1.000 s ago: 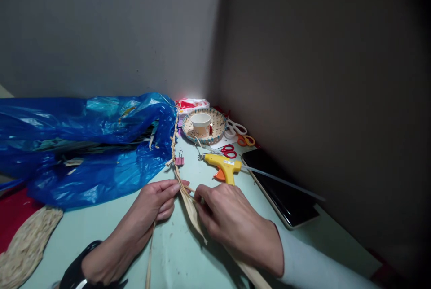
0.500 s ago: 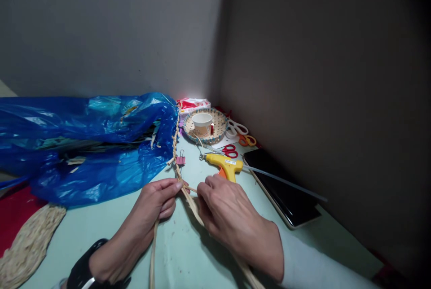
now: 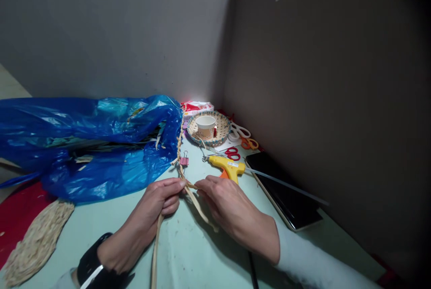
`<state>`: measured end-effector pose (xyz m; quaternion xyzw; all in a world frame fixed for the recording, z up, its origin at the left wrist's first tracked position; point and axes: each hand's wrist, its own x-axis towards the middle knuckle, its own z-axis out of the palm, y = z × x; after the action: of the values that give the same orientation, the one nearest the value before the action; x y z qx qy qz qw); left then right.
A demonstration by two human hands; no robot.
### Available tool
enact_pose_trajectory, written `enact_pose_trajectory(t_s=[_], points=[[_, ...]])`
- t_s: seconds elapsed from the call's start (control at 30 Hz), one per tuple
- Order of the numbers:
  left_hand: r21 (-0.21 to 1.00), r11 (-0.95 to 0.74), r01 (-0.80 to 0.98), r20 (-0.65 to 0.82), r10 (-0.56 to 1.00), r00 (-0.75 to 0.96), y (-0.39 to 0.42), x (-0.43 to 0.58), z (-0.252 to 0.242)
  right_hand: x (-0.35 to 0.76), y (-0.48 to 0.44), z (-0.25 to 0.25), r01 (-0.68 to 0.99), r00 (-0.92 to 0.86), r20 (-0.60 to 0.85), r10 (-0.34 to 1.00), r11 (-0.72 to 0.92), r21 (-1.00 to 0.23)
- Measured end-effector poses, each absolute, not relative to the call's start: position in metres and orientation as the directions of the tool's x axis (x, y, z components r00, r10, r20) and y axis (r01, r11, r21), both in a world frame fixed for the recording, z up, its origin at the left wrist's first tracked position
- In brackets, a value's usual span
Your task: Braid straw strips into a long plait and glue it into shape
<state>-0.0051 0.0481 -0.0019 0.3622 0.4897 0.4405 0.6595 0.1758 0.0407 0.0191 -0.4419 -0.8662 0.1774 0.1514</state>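
A long, narrow braid of pale, straw-like fibre runs from the far end of the table toward me. My left hand pinches its near end between thumb and forefinger. From there one loose strand hangs down below my left palm, and another strand slants to the lower right with its end free. My right hand grips a third strand close beside the braid's end; its fingertips are partly hidden. A pink binder clip sits right next to the braid.
A blue plastic bag holding fibre strips fills the left. Beyond the hands are a yellow glue gun, red scissors, a woven basket with a paper cup, and a black tablet. A coiled braided piece lies at left.
My right hand has shifted its hold onto the short strand near the braid. The slanting strand now lies with its end free. My view has moved slightly.
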Motion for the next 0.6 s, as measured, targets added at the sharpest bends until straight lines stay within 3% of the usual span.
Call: enact_pose_trajectory(t_s=[0.2,0.3,0.43,0.6], points=[[0.919,0.355,-0.17,-0.338,0.933,0.122,0.048,-0.006,-0.002,0.178,0.047,0.027,0.685,-0.552,0.111,0.826,0.525,-0.505],[0.924,0.357,-0.138,-0.346,0.933,0.095,0.047,-0.005,0.0,0.175,0.045,0.027,0.721,-0.518,0.132,0.845,0.515,-0.464],[0.926,0.348,-0.144,-0.339,0.937,0.089,0.044,-0.001,0.003,0.163,0.027,0.029,0.75,-0.539,0.26,0.801,0.597,-0.284],[0.914,0.356,-0.198,-0.337,0.934,0.12,0.043,0.0,0.001,0.142,0.004,0.025,0.712,-0.68,0.341,0.649,0.695,0.095]])
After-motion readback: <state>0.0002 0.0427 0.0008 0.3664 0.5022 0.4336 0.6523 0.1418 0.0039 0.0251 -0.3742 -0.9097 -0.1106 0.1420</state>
